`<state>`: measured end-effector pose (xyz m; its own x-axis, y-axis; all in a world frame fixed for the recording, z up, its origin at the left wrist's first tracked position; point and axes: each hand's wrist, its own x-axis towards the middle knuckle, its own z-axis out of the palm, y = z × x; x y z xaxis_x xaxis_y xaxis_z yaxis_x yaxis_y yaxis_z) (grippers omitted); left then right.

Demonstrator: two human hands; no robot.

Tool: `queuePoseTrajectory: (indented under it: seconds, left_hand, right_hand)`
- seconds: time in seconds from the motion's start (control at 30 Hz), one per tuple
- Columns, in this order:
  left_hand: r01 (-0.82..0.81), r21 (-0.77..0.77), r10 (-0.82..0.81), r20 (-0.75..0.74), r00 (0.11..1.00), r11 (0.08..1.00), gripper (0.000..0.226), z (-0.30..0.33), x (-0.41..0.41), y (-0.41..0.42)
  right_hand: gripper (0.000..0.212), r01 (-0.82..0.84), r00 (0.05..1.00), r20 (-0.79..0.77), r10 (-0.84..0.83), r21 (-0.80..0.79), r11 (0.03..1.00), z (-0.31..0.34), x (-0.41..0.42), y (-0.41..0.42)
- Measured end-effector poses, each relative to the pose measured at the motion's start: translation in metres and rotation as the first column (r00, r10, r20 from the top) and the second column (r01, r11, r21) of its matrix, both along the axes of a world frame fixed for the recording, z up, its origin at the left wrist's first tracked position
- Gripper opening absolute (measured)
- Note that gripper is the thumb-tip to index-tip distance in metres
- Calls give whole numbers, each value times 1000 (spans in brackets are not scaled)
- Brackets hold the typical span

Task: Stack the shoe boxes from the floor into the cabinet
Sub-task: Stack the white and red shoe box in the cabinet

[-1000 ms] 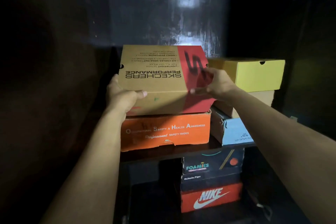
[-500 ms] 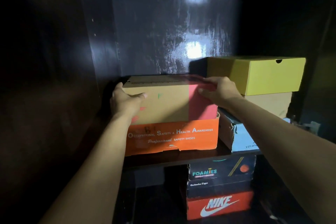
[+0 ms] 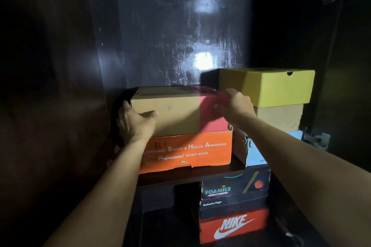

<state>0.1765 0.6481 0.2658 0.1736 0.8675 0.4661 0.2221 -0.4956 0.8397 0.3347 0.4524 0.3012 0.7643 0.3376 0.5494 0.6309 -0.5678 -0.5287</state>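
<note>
Lowest and nearest in the cabinet, a red box [image 3: 233,226] is seen under a black box [image 3: 230,206] and a dark printed box [image 3: 234,186]. Above them, on the shelf [image 3: 180,177], an orange box [image 3: 186,150] is topped by the tan and red box [image 3: 176,114]. Its left end is gripped by the left hand [image 3: 134,121], thumb laid across the front. Its upper right corner is met by the right hand [image 3: 234,104], fingers curled; a firm hold cannot be told through the blur. Just beside, a blue box [image 3: 255,154], a brown box [image 3: 281,116] and a yellow box [image 3: 269,86] are stacked.
</note>
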Motion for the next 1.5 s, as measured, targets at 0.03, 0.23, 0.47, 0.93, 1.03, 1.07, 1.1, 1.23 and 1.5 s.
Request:
queuePoseTrajectory:
  seconds: [0.03,0.23,0.47,0.93,1.03,1.07,1.1,1.23,1.5]
  left_hand:
    - [-37,42,38,-22,999,998,93,0,-2,-8]
    - [60,237,-36,-104,994,970,62,4,-3,-76]
    - [746,-96,-663,-541,517,659,40,-15,-12,-206]
    - [899,-405,-648,-732,-209,167,73,-133,-7,-485]
    - [890,-445,-683,-680,-267,95,52,-180,4,-540]
    - [884,-461,-693,-663,-284,79,48,-197,7,-557]
    - [877,-475,-702,-647,-298,66,45,-213,11,-574]
    - [835,-546,-727,-598,-338,61,51,-281,24,-642]
    - [736,-671,-754,-531,-386,95,30,-406,27,-705]
  right_hand:
    - [45,11,1000,-11,-11,-8,1000,1,-1,-6]
    - [40,-26,997,-74,17,-119,993,5,-27,-80]
    - [35,-30,961,-266,-72,-363,931,-6,-95,-251]
    - [48,159,705,-548,-450,-495,854,-124,-183,-525]
    - [51,173,640,-566,-519,-552,816,-171,-179,-581]
    - [52,182,616,-566,-547,-574,799,-187,-177,-599]
    - [51,198,594,-562,-576,-592,781,-205,-175,-618]
    - [35,314,491,-573,-657,-587,746,-278,-168,-683]
    - [74,492,260,-700,-665,-497,715,-437,-156,-708]
